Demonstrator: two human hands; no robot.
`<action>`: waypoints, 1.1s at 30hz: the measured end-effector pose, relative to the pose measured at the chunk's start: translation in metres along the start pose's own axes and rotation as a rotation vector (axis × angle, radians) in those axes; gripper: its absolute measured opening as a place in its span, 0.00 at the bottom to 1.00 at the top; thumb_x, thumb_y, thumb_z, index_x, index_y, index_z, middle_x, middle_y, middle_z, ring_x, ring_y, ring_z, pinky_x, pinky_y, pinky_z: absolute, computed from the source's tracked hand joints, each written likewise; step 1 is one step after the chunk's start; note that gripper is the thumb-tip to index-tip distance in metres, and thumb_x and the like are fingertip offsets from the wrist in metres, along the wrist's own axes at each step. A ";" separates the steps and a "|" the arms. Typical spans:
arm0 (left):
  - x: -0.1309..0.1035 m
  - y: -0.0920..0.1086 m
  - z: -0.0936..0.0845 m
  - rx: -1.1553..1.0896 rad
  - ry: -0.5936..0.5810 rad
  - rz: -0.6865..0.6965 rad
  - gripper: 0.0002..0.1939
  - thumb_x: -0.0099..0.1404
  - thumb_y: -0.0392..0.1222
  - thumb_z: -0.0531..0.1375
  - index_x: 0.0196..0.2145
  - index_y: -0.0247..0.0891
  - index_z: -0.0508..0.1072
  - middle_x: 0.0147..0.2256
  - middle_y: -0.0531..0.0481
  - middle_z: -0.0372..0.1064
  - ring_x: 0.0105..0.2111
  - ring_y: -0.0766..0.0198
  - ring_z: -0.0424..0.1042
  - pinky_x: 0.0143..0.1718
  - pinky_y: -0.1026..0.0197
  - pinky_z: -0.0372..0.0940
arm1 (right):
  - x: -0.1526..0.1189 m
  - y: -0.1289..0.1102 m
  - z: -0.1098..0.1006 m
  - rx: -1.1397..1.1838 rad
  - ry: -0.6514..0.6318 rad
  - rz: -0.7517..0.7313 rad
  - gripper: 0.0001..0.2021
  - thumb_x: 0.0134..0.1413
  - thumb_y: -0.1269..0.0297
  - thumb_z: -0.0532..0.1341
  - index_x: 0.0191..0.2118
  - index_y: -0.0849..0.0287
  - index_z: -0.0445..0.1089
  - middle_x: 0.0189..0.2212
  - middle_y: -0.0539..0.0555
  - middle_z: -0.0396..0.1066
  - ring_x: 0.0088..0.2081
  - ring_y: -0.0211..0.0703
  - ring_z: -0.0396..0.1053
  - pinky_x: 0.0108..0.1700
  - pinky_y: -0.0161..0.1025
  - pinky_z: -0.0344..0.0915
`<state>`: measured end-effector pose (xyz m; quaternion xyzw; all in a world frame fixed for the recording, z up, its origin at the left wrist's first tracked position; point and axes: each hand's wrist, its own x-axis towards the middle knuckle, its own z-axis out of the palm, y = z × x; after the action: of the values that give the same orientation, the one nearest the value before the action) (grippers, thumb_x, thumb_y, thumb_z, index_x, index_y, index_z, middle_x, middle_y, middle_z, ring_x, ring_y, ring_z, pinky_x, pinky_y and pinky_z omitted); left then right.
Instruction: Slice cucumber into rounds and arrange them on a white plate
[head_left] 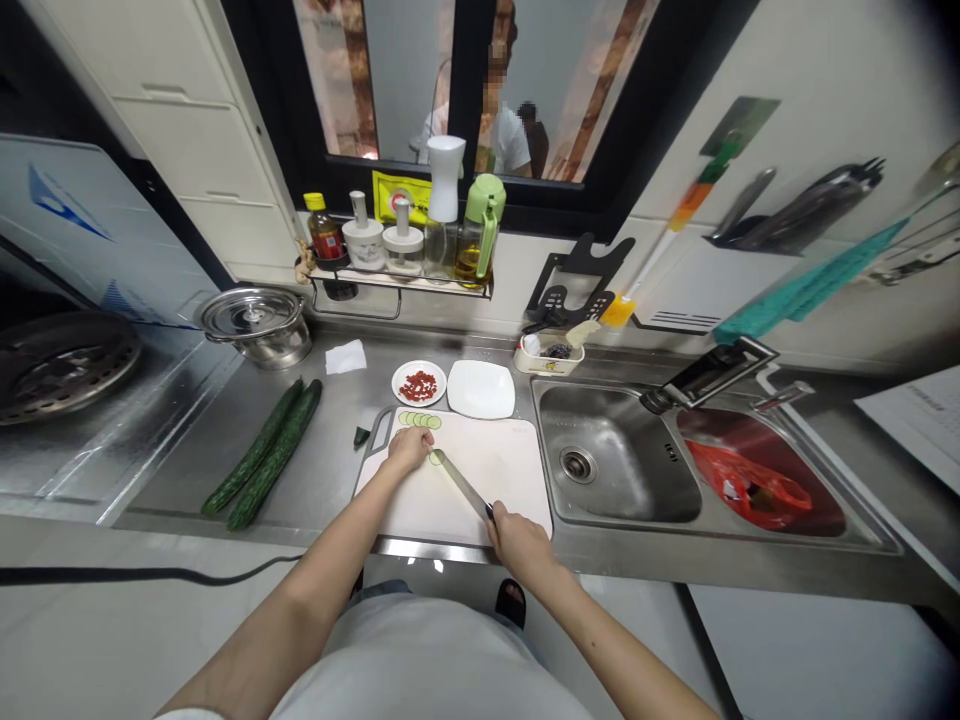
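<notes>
I see two cucumbers [266,455] side by side on steel counter [172,450], left of cutting board [510,460]. Left hand [411,447] on board's upper left, fingers bunched near knife tip; cannot tell if they grip anything. Row of pale green slices [420,421] just beyond. Knife [459,481] slants over board, right hand [521,543] wrapped round handle. Sink [622,490] farther right.

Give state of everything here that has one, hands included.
Right hand, closed on handle
Knife, held, blade angled across board
Left hand, close to knife tip
Cucumber slices, overlapping in a row
Two cucumbers, whole, side by side
Dish, holding red pieces
Pot, lid on
Yellow-topped bottle, capped
Red bag, crumpled, in sink
Faucet, no visible water running
</notes>
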<state>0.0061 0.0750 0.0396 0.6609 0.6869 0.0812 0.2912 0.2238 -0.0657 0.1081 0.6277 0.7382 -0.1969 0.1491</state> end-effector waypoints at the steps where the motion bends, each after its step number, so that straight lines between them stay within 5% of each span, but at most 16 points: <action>1: 0.000 0.000 0.000 0.001 -0.001 0.004 0.08 0.54 0.36 0.59 0.34 0.42 0.75 0.35 0.52 0.74 0.36 0.63 0.70 0.34 0.66 0.60 | 0.001 0.000 0.001 -0.002 0.008 -0.003 0.14 0.64 0.62 0.44 0.47 0.60 0.61 0.35 0.61 0.74 0.39 0.48 0.72 0.37 0.38 0.60; 15: -0.002 0.002 -0.003 0.000 -0.016 -0.003 0.07 0.54 0.37 0.60 0.33 0.42 0.74 0.34 0.53 0.74 0.36 0.63 0.70 0.33 0.66 0.59 | 0.004 0.004 -0.020 -0.091 -0.017 -0.025 0.14 0.63 0.63 0.45 0.49 0.60 0.61 0.37 0.63 0.73 0.40 0.50 0.72 0.38 0.40 0.62; 33: 0.001 -0.001 0.001 0.001 -0.008 0.008 0.08 0.54 0.37 0.60 0.34 0.42 0.75 0.35 0.52 0.74 0.36 0.63 0.70 0.34 0.66 0.59 | -0.006 -0.003 -0.020 -0.024 -0.057 0.014 0.14 0.63 0.64 0.45 0.49 0.61 0.61 0.36 0.62 0.74 0.41 0.51 0.72 0.37 0.41 0.62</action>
<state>0.0053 0.0761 0.0378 0.6639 0.6832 0.0795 0.2934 0.2223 -0.0619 0.1284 0.6251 0.7316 -0.2050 0.1790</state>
